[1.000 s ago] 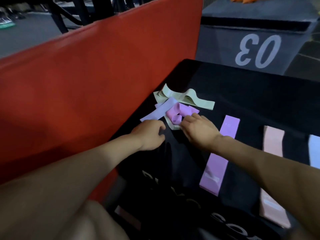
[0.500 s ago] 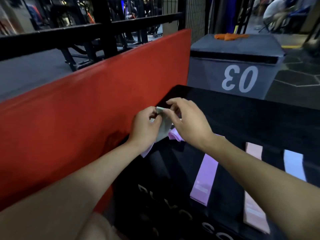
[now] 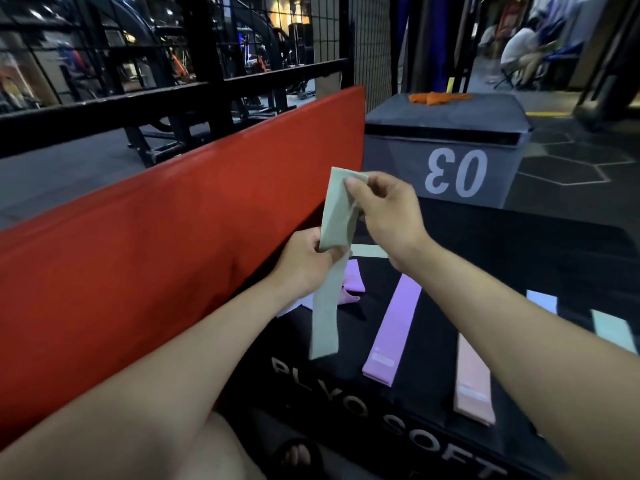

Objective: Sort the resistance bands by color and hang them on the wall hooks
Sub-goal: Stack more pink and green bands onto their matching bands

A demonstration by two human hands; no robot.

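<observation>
A pale green band [image 3: 332, 258] hangs lifted above the black plyo box [image 3: 502, 258]. My right hand [image 3: 384, 213] pinches its top end and my left hand [image 3: 308, 265] grips it lower down; its tail dangles below. On the box lie a crumpled pink band [image 3: 353, 285], a second pale green band [image 3: 367, 251] partly hidden by my hands, and a flat row: purple band [image 3: 394, 330], peach band [image 3: 472, 382], light blue band [image 3: 542, 301], mint band [image 3: 613, 330]. No wall hooks show in view.
A red padded barrier [image 3: 156, 244] runs along the box's left side, with a black metal cage [image 3: 207, 64] behind it. A grey box marked 03 [image 3: 446, 150] stands beyond, orange bands [image 3: 438, 97] on top. A sandalled foot [image 3: 298, 455] shows below.
Both hands left the pile, picked up the pale green band and raised it; it now hangs stretched between them. The view tilted upward.
</observation>
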